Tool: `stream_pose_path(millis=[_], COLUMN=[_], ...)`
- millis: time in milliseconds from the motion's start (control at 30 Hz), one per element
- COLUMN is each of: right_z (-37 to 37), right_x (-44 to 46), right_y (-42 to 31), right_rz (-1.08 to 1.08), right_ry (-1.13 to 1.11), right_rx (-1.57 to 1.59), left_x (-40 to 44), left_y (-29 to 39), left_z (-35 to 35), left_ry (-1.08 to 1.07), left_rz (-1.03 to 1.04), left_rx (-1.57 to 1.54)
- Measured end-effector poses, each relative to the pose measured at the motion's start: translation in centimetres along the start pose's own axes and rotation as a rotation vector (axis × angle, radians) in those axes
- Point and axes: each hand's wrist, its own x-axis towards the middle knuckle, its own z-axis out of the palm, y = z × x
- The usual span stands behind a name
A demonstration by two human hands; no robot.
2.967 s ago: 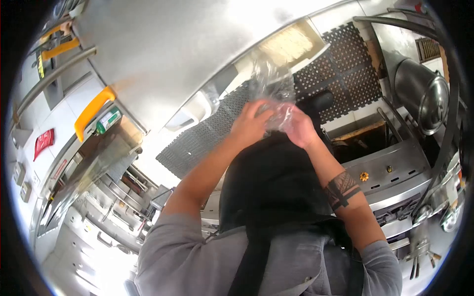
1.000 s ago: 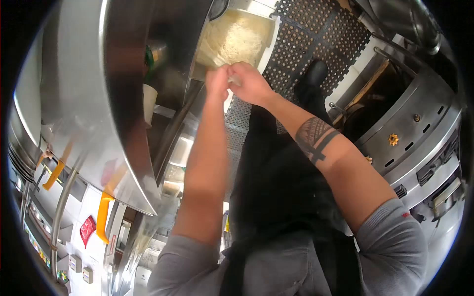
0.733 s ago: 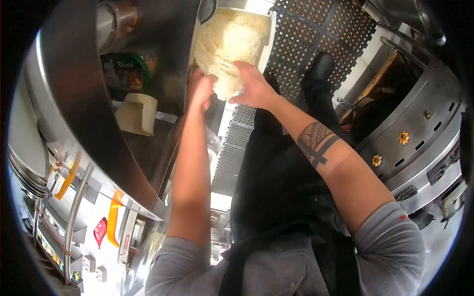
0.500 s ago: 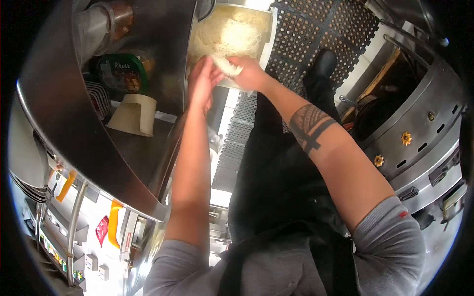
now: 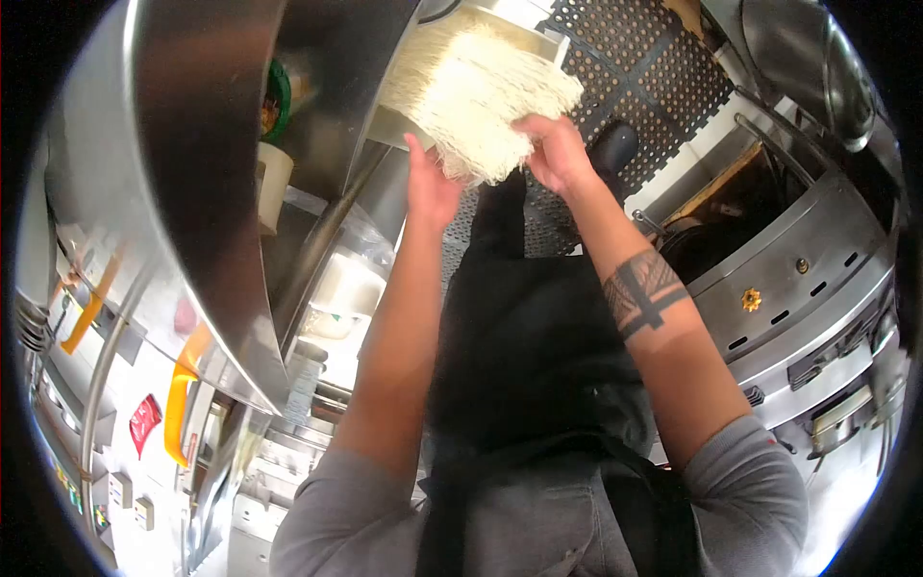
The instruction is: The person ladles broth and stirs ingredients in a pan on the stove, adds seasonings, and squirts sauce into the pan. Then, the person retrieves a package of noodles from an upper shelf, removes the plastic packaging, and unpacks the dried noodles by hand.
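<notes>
A large pale slab of thin dried noodles [image 5: 495, 106] is tilted over the edge of a white bin [image 5: 550, 40]. My right hand [image 5: 558, 154] grips the slab's near right edge, thumb on top and fingers partly hidden. At the lower left corner, my left hand [image 5: 435, 185] supports the slab with its fingers underneath and its thumb sticking up. The slab hides most of the bin's inside.
To the left, a steel counter with a shelf holds a green-rimmed tub [image 5: 277, 101] and a cream container [image 5: 274, 188]. Perforated black mats [image 5: 635, 58] cover the floor ahead. A stove front with a yellow knob [image 5: 751, 299] stands at right.
The noodle slab has come up out of the bin towards me, held between both hands. Before, the hands were close together over the bin with a small bunch of noodles. The view has shifted.
</notes>
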Motion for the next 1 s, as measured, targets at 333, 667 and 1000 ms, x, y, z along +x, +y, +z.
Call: stream_pose_path(millis=[333,667,1000], right_z=[-2.0,-6.3,-15.2], right_x=[-1.6,5.2,-0.9], right_y=[2.3,2.5,-1.7], right_rz=[0.133,0.190,0.159], right_ry=[0.022,0.189,0.071], right_rx=[0.171,-0.121,-0.028], left_x=[1.3,6.3,6.4], left_y=[-2.0,-0.1,-0.7], left_z=[2.3,0.4,1.3], left_ry=[-0.276,-0.024,0.011], left_rz=[0.168,0.159,0.086], left_rx=[0.014,0.229,0.267])
